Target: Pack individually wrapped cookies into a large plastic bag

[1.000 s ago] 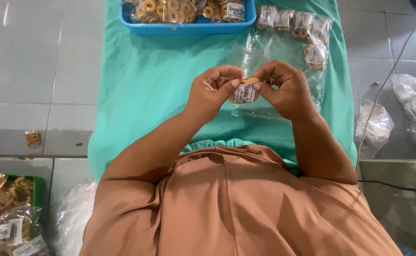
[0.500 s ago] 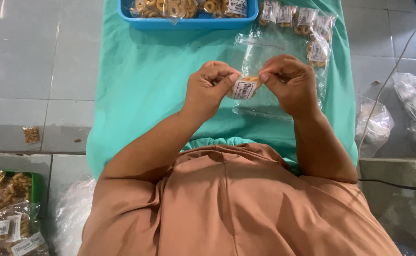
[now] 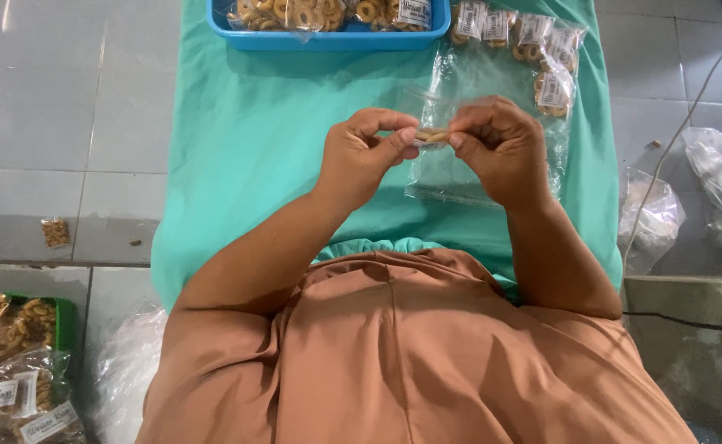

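My left hand [image 3: 366, 156] and my right hand [image 3: 501, 148] pinch a small clear packet of ring-shaped snacks [image 3: 432, 135] between their fingertips, held edge-on above the green cloth [image 3: 254, 140]. Its white label is turned out of sight. Under my right hand lies a stack of empty clear plastic bags [image 3: 459, 177].
A blue tray [image 3: 328, 37] of filled snack packets sits at the cloth's far edge. More labelled packets [image 3: 533, 49] lie to its right. Plastic bags [image 3: 719, 181] rest on the tiled floor at right; a green bin with packed snacks [image 3: 15, 345] stands at lower left.
The packet has been turned between my fingers, so its white label no longer faces me. Both hands stayed about where they were.
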